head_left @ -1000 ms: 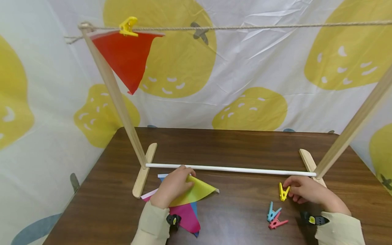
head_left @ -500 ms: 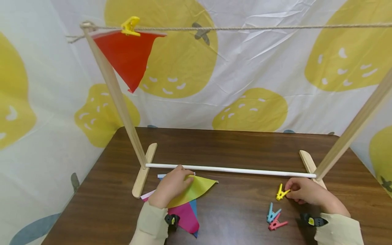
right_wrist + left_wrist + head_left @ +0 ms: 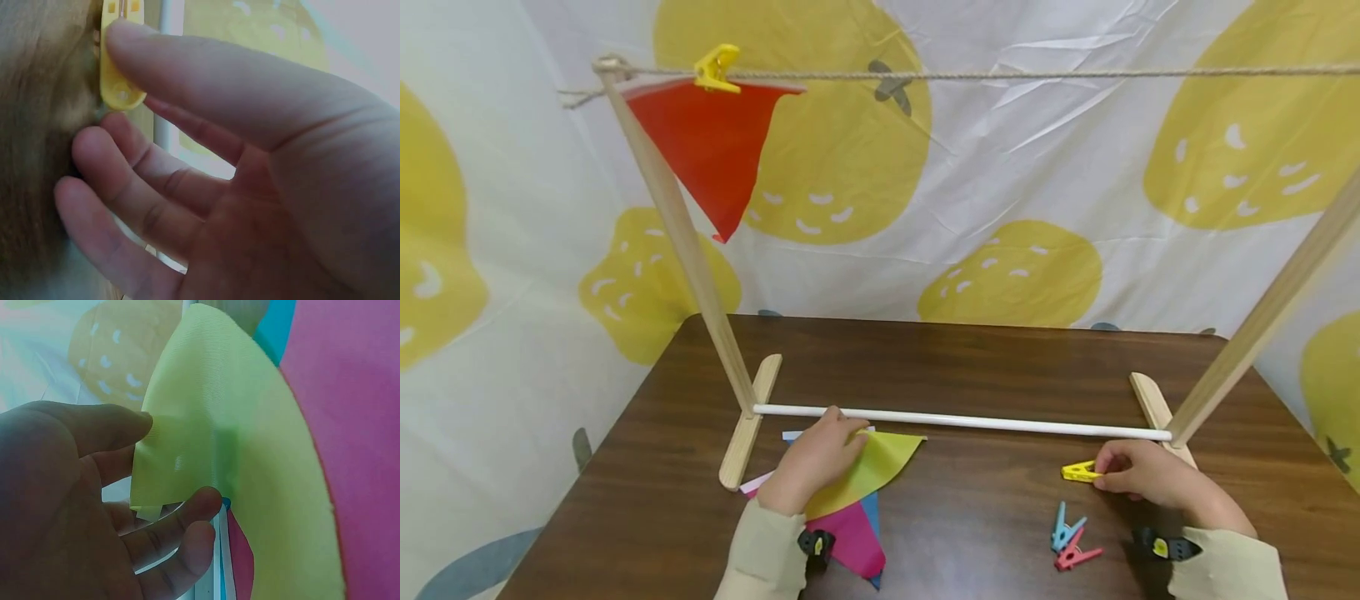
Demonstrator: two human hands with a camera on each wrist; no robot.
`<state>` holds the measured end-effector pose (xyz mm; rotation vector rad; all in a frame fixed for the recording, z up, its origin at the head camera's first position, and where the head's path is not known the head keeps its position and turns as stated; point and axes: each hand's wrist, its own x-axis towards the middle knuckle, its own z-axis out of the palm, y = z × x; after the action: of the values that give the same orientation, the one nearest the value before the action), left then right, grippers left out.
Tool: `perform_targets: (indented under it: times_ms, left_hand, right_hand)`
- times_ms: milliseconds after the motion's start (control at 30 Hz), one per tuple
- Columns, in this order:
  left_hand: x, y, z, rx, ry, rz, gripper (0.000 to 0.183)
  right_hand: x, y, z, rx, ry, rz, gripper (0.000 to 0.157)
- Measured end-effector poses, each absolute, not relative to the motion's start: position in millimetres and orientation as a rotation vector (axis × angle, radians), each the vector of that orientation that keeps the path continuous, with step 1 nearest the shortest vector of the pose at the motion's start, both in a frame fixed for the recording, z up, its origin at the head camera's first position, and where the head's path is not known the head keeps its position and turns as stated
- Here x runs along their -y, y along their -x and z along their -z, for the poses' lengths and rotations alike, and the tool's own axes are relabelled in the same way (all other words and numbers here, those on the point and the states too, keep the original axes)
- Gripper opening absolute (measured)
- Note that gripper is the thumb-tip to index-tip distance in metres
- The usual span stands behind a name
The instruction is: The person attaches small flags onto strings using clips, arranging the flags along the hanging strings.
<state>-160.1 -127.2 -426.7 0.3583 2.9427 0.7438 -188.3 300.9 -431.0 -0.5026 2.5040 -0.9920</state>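
Note:
My left hand point(image 3: 820, 460) pinches the top edge of a yellow pennant flag point(image 3: 880, 467) between thumb and fingers, as the left wrist view shows. Under it lie a magenta pennant point(image 3: 855, 537) and a blue pennant point(image 3: 870, 504), partly hidden. My right hand point(image 3: 1150, 475) holds a yellow clothespin point(image 3: 1078, 472) by its handle end, thumb on one side; the right wrist view shows the thumb on the yellow clothespin point(image 3: 122, 87). Just in front of that hand, a light blue clothespin point(image 3: 1064, 531) and a pink clothespin point(image 3: 1077, 553) touch each other on the table.
Above the brown table point(image 3: 955, 358) a rope point(image 3: 970, 76) runs across a wooden frame with a left post point(image 3: 692, 258), a right post point(image 3: 1262, 317) and a white crossbar point(image 3: 962, 420). A red pennant point(image 3: 707, 142) hangs from the rope by another yellow clothespin point(image 3: 717, 68).
The right fingers have closed on the yellow clothespin, which has turned from upright-looking to lying sideways, its handles pressed together. The left hand has stayed nearly in place on the yellow pennant.

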Motion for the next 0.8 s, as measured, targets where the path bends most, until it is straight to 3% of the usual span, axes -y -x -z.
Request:
perform_targets:
  times_ms: [500, 800]
  left_hand:
    - [130, 161, 430, -3.043, -0.38, -0.673, 0.027]
    - [131, 162, 425, -3.053, -0.297, -0.676, 0.01]
  right_hand:
    - [-294, 187, 420, -2.604, 0.499, 0.905, 0.019]
    - [-295, 187, 419, -2.536, 0.466, 0.951, 0.018]
